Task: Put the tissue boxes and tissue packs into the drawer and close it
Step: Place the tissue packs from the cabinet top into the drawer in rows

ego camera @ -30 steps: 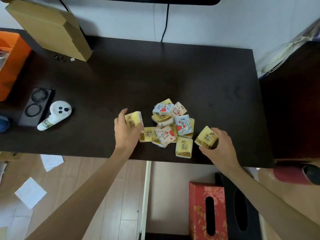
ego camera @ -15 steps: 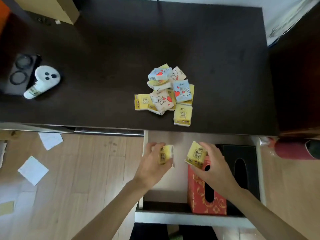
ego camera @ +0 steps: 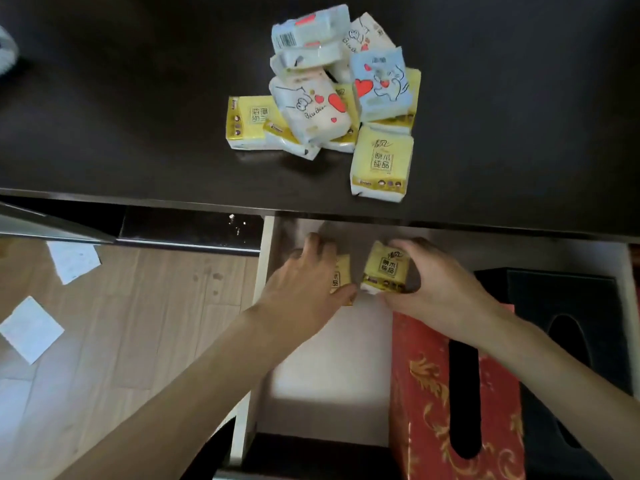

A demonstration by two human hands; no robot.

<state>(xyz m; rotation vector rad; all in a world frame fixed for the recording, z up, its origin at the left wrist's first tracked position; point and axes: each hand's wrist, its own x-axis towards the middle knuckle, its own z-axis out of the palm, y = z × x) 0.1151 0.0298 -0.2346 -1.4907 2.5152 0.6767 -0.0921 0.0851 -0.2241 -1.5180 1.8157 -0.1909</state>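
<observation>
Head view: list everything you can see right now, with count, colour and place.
Tissue packs on desk: a pile, exact count unclear, yellow, white and pale blue, near the front edge.
Desk: one, dark brown, top of frame.
Drawer: one, open, pale inside, below the desk.
Red tissue box: one, red with gold pattern, in the drawer.
Black tissue box: one, in the drawer, right of the red one.
Paper sheets: two, white, on the wooden floor.
Left hand: grip on one yellow pack, over the drawer.
Right hand: grip on another yellow pack, alongside.

Both forearms reaching forward, left hand (ego camera: 304, 282) and right hand (ego camera: 440, 282) side by side, fingers (ego camera: 401, 244) curled in grip
</observation>
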